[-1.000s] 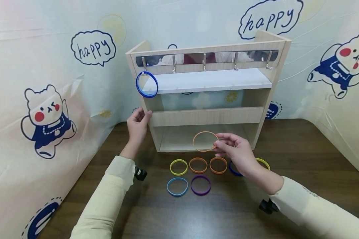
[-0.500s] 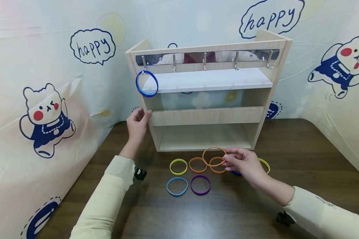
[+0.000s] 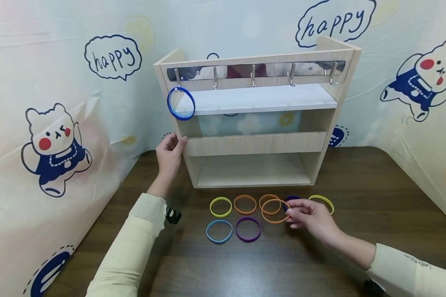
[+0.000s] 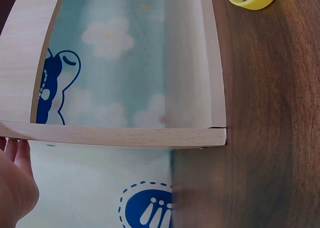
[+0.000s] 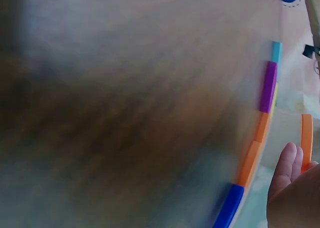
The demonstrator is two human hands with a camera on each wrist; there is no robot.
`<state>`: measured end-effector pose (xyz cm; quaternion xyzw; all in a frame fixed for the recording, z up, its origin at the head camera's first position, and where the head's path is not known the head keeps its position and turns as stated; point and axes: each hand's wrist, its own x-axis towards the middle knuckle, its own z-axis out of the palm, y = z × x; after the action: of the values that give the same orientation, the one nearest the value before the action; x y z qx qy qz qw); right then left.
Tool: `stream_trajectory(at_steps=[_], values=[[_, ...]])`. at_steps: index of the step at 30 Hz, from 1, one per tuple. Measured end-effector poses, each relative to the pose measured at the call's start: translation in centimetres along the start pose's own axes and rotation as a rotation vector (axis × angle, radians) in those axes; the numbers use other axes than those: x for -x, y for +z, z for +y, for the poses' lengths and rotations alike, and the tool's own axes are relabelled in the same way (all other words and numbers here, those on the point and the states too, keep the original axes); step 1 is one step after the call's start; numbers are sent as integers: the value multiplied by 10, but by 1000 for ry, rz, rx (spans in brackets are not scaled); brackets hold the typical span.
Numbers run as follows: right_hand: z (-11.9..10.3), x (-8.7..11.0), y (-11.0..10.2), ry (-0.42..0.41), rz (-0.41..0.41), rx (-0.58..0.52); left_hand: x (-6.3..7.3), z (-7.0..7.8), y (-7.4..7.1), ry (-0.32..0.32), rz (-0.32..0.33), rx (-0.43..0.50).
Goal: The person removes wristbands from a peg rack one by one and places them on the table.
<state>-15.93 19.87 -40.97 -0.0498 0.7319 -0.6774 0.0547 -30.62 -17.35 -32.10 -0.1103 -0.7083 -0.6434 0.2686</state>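
My left hand [image 3: 169, 154] grips the left side panel of a pale wooden shelf rack [image 3: 258, 143], thumb on its front edge. Between thumb and fingers, my right hand [image 3: 314, 218] pinches an orange wristband [image 3: 276, 222], held just above the table. In the head view this band overlaps another orange wristband [image 3: 269, 195], and a dark blue wristband [image 3: 292, 198] is partly hidden behind the fingers. The right wrist view shows the held band edge-on beside the fingers [image 5: 284, 165]. Blue banding [image 3: 182, 118] hangs from the rack's leftmost hook [image 3: 177, 77]; whether it is one band or two, I cannot tell.
On the brown table [image 3: 208, 272] lie a yellow band [image 3: 220, 216], an orange band [image 3: 245, 213], a light blue band [image 3: 219, 242], a purple band [image 3: 248, 240] and, at the right, another yellow band [image 3: 321, 196]. Several metal hooks line the rack's top rail. A printed cloth backdrop [image 3: 245, 24] stands behind.
My right hand has carried the orange wristband down and to the right, from in front of the rack's lower shelf to just over the bands on the table. The left hand stays put.
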Motion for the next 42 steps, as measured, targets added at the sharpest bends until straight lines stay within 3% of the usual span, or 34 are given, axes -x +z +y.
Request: stream_trajectory(at_steps=[24, 42], values=[[30, 12, -4, 132, -115, 16, 0, -1, 0, 9, -4, 5], [29, 13, -1, 125, -122, 82, 1, -1, -1, 3, -9, 13]])
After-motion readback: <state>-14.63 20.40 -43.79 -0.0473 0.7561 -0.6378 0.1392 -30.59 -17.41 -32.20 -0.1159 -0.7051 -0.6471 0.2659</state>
